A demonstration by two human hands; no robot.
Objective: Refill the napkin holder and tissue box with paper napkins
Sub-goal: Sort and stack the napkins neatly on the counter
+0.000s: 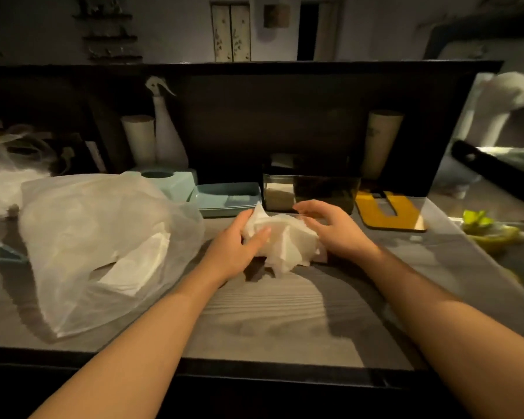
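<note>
A rumpled bunch of white paper napkins [285,243] lies on the grey counter [270,313] in the middle. My left hand [235,247] grips its left side, thumb on top. My right hand [330,228] hovers over its right side with fingers spread and loosely bent. Left of them a large translucent plastic bag [97,237] holds a flat stack of napkins [133,270]. Behind the bag stands a pale blue tissue box [170,179] with a round opening, and beside it lies its pale blue base tray [227,198]. A dark clear-walled holder [312,192] stands right behind my hands.
A white spray bottle [167,128] and two paper rolls [138,137] stand against the dark back panel. A yellow flat piece [390,211] lies at the right, with greenish scraps [490,228] farther right. Another plastic bag [3,179] sits at far left.
</note>
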